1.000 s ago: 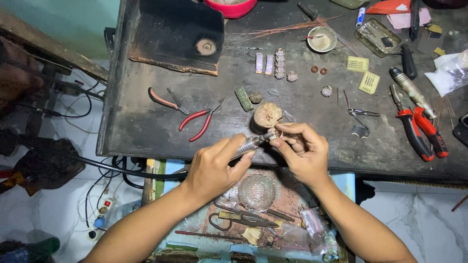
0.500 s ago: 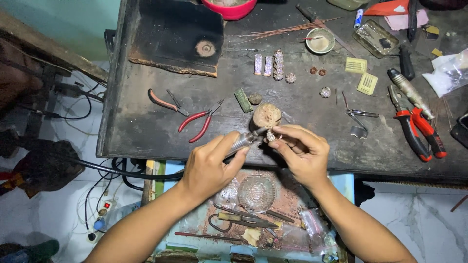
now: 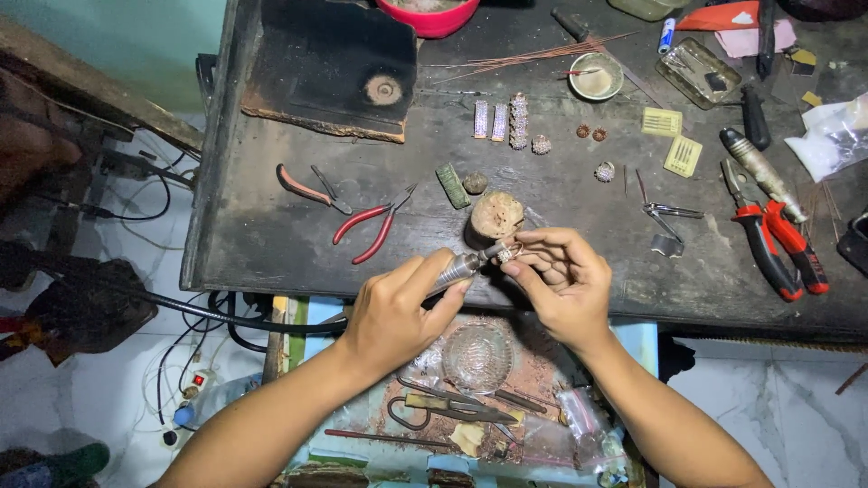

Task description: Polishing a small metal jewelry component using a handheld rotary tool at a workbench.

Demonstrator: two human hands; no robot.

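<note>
Near desk's front edge: left hand [image 3: 395, 312] clamps rotary tool [image 3: 463, 265], tip on small ring [image 3: 509, 254] pinched by right hand [image 3: 562, 282]. Grinding under way, likely; next needs steady tip, firm pinch.

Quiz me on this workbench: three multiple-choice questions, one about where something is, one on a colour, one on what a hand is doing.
1. Where do the thin red-handled pliers lie?
A. on the bench, left of the hands
B. in the bowl
C. on the floor

2. What colour is the bowl at the bench's far edge?
A. green
B. pinkish red
C. white

3. What is the left hand doing?
A. resting open
B. gripping a pen-like metal tool
C. holding scissors

Answers: 1 A, they rest on the dark benchtop; 2 B, its rim shows that colour; 3 B, fingers wrap the tool, tip at the small piece the right hand pinches.
</note>
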